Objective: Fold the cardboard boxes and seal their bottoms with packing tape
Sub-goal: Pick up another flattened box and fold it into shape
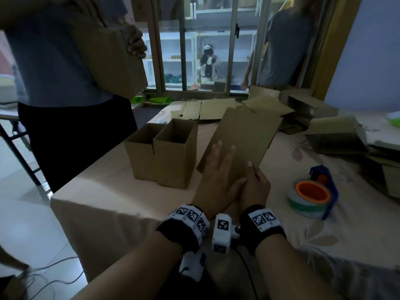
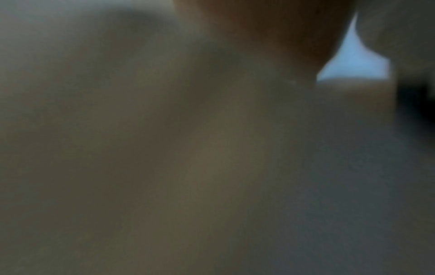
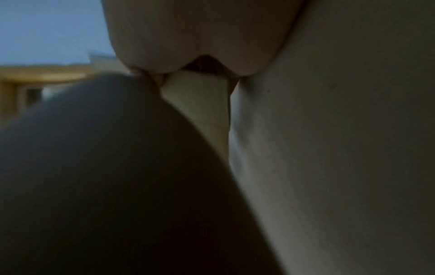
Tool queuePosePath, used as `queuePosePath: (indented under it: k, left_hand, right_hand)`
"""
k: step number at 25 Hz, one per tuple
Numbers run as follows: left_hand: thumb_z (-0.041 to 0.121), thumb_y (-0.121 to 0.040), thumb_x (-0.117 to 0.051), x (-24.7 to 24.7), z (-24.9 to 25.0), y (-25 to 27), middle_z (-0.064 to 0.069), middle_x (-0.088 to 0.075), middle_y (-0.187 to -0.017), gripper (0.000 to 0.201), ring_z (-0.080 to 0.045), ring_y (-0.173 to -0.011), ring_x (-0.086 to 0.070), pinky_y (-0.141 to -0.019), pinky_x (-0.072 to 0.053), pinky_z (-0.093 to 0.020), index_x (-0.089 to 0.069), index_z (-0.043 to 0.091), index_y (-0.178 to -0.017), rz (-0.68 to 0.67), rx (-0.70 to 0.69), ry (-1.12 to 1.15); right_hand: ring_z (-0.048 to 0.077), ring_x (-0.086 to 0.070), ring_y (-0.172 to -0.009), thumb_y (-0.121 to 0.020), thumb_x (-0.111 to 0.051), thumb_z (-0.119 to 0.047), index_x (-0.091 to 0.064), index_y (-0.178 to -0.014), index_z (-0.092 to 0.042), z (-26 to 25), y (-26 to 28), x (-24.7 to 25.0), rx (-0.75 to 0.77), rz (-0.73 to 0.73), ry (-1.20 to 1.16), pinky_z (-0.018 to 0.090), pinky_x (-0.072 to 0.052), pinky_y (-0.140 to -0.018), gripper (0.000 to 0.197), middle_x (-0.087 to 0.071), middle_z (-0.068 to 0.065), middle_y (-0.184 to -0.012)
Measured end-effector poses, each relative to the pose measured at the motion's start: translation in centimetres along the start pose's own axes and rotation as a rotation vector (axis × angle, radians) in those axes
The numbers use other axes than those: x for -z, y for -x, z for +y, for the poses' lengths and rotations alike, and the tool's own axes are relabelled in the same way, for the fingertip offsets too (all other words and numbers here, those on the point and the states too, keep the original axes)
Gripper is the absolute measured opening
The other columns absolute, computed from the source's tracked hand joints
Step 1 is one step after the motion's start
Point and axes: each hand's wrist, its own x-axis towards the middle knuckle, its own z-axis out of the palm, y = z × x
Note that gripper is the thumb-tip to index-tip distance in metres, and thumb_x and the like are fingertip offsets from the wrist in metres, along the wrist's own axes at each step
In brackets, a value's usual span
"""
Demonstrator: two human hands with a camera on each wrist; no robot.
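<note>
A flattened cardboard box (image 1: 249, 135) tilts up from the table in front of me. My left hand (image 1: 218, 167) lies flat on its near left part, fingers straight and spread. At the sheet's near right edge my right hand (image 1: 254, 180) grips it, thumb on top. Two set-up boxes (image 1: 164, 152) stand open side by side to the left. A tape dispenser (image 1: 311, 193) with an orange core lies on the table to the right. Both wrist views are dark close-up blurs; the right one shows only skin and a pale strip (image 3: 200, 111).
A person (image 1: 65, 83) stands at the table's left corner holding a cardboard box (image 1: 112, 57). Flat cartons (image 1: 207, 109) lie at the back, and several folded boxes (image 1: 335, 135) pile at the right. The table's edge (image 1: 71, 191) drops off at the left.
</note>
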Motion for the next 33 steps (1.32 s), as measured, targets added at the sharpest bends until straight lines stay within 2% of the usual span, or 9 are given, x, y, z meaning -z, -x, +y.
queuePosePath:
  k: [2, 5, 7, 11, 15, 20, 25, 31, 33]
  left_hand:
    - [0.055, -0.095, -0.051, 0.4, 1.2, -1.1, -0.001, 0.008, -0.166, 0.081, -0.018, -0.152, 0.01, -0.123, -0.01, -0.049, -0.004, 0.031, -0.157, -0.229, 0.243, 0.217]
    - [0.063, -0.095, -0.044, 1.3, 2.5, -2.8, 0.006, 0.004, -0.166, 0.078, -0.021, -0.152, -0.005, -0.118, -0.023, -0.045, -0.004, 0.035, -0.157, -0.353, 0.393, 0.392]
    - [0.061, -0.095, -0.045, 1.5, 2.6, -4.0, 0.005, -0.009, -0.165, 0.077, -0.021, -0.147, -0.022, -0.107, -0.035, -0.036, -0.01, 0.032, -0.157, -0.324, 0.391, 0.42]
    - [0.054, -0.1, -0.04, 2.1, 3.6, -6.1, -0.001, -0.044, -0.148, 0.059, -0.017, -0.131, -0.045, -0.109, -0.041, -0.043, -0.034, 0.023, -0.15, -0.175, 0.358, 0.57]
    - [0.038, -0.104, -0.041, 3.0, 5.6, -8.0, -0.002, -0.054, -0.14, 0.045, -0.016, -0.126, -0.051, -0.107, -0.042, -0.035, -0.047, 0.018, -0.144, -0.121, 0.435, 0.73]
    - [0.021, -0.104, -0.048, 4.7, 7.2, -9.6, -0.005, -0.064, -0.089, 0.022, -0.006, -0.068, -0.068, -0.055, -0.052, -0.02, -0.06, 0.005, -0.112, -0.178, 0.64, 1.029]
    - [0.037, -0.094, -0.059, 5.9, 6.4, -10.2, -0.009, -0.069, -0.109, 0.028, -0.029, -0.101, -0.067, -0.086, -0.057, -0.051, -0.062, 0.019, -0.115, -0.219, 0.68, 0.813]
    - [0.043, -0.081, -0.072, 6.9, 4.9, -10.4, -0.011, -0.062, -0.128, 0.062, -0.03, -0.107, -0.063, -0.077, -0.061, -0.049, -0.052, 0.019, -0.134, -0.182, 0.704, 0.761]
    - [0.04, -0.082, -0.073, 6.9, 4.6, -10.6, -0.01, -0.053, -0.139, 0.071, -0.028, -0.116, -0.056, -0.087, -0.058, -0.048, -0.042, 0.022, -0.144, -0.155, 0.588, 0.562]
  right_hand:
    - [0.012, -0.064, -0.08, -0.099, -0.056, -0.027, -0.072, -0.101, -0.013, -0.2, 0.0, 0.3, -0.016, -0.037, -0.027, 0.028, -0.053, -0.076, 0.021, -0.069, -0.004, -0.086]
    - [0.013, -0.063, -0.085, -0.101, -0.052, -0.016, -0.067, -0.11, -0.01, -0.5, 0.4, 0.3, 0.023, -0.136, 0.016, 0.022, -0.053, -0.07, 0.018, -0.066, -0.004, -0.091]
    - [0.016, -0.067, -0.095, -0.105, -0.043, -0.025, -0.069, -0.109, -0.013, -1.4, 0.4, 0.2, 0.031, -0.181, 0.022, 0.018, -0.055, -0.067, 0.029, -0.071, -0.004, -0.098]
    - [0.011, -0.068, -0.103, -0.102, -0.048, -0.023, -0.066, -0.127, -0.016, -4.0, -0.2, 0.2, 0.097, -0.274, 0.023, 0.031, -0.06, -0.078, 0.032, -0.072, -0.001, -0.115]
    - [0.012, -0.069, -0.103, -0.1, -0.053, -0.025, -0.066, -0.127, -0.019, -6.6, -1.2, 0.7, 0.121, -0.302, 0.074, 0.038, -0.061, -0.077, 0.03, -0.073, 0.0, -0.112]
    - [0.017, -0.073, -0.091, -0.096, -0.059, -0.026, -0.073, -0.112, -0.024, -10.2, -2.1, 1.3, 0.045, -0.355, 0.203, 0.047, -0.062, -0.072, 0.021, -0.076, 0.0, -0.1]
    - [0.019, -0.072, -0.088, -0.101, -0.05, -0.018, -0.071, -0.105, -0.024, -12.8, -1.6, 0.7, 0.023, -0.465, 0.355, 0.038, -0.061, -0.06, 0.023, -0.075, -0.001, -0.093]
    - [0.021, -0.07, -0.089, -0.102, -0.046, -0.022, -0.068, -0.114, -0.019, -13.8, -1.9, 0.6, 0.008, -0.434, 0.505, 0.038, -0.061, -0.059, 0.026, -0.072, 0.001, -0.1]
    - [0.021, -0.068, -0.086, -0.099, -0.048, -0.021, -0.065, -0.119, -0.015, -14.2, -2.4, 1.0, 0.089, -0.37, 0.667, 0.035, -0.061, -0.054, 0.027, -0.069, 0.005, -0.105]
